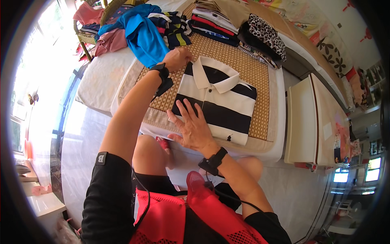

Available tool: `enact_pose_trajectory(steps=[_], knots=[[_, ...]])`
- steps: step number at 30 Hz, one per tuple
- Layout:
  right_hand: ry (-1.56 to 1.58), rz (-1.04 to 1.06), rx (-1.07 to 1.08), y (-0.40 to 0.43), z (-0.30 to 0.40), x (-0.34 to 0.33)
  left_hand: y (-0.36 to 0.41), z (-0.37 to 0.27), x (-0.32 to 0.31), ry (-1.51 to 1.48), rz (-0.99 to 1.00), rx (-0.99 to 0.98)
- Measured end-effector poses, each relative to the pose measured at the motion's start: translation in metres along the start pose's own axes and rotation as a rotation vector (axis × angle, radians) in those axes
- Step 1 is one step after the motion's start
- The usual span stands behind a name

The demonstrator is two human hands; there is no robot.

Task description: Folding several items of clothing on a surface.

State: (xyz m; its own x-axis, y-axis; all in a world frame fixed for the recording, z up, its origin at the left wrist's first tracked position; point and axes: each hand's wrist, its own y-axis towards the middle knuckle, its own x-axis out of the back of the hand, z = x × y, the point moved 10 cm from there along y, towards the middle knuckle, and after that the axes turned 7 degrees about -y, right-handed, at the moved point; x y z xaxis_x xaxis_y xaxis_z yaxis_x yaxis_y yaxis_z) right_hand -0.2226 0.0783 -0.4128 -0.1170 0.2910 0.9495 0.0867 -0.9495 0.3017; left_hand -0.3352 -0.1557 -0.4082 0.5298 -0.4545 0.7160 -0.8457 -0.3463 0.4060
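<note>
A folded polo shirt [227,105] with black and white stripes lies face up, its cream collar [213,76] toward the far side. My left hand [178,59] has its fingers closed at the shirt's far left shoulder corner; the thumb is mostly hidden. Spread flat, my right hand [195,129] rests on the shirt's near left part, fingers apart. A small dark emblem [229,137] shows near the hem. Beneath the shirt is a woven mat [260,119] with a beige fabric border.
A loose heap of clothes with a blue garment [143,36] lies beyond my left hand. Folded clothes [213,23] are stacked at the back, beside a leopard-print garment [266,33]. A wicker chair [86,38] bears more clothes. A cream cabinet [304,122] stands at right.
</note>
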Motion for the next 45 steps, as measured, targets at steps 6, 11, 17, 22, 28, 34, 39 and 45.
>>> enact_pose_trajectory(steps=[6,11,17,22,28,34,39,45], knots=[[-0.012,-0.032,0.008,-0.002,0.002,0.002,-0.019,-0.029,0.016,-0.001,-0.079,-0.012],[-0.051,-0.083,0.007,-0.004,0.001,0.007,-0.082,-0.123,0.009,0.04,-0.053,-0.221],[-0.13,-0.096,0.011,-0.003,0.005,0.004,-0.116,-0.112,-0.005,-0.12,0.167,-0.181],[0.381,-0.273,-0.039,-0.003,-0.041,0.052,-0.136,-0.131,0.01,-0.07,0.184,-0.022],[-0.339,-0.249,-0.786,-0.088,-0.217,0.048,-0.169,-0.133,0.004,0.122,0.006,0.064],[-0.118,-0.125,-0.872,-0.104,-0.221,0.041,-0.169,-0.114,0.0,0.235,-0.129,0.251],[-0.064,-0.319,-1.003,-0.117,-0.214,0.046,-0.152,-0.113,-0.014,0.192,-0.162,0.265],[0.951,-0.376,-1.155,-0.129,-0.244,0.004,-0.145,-0.124,-0.027,-0.016,-0.189,0.273]])
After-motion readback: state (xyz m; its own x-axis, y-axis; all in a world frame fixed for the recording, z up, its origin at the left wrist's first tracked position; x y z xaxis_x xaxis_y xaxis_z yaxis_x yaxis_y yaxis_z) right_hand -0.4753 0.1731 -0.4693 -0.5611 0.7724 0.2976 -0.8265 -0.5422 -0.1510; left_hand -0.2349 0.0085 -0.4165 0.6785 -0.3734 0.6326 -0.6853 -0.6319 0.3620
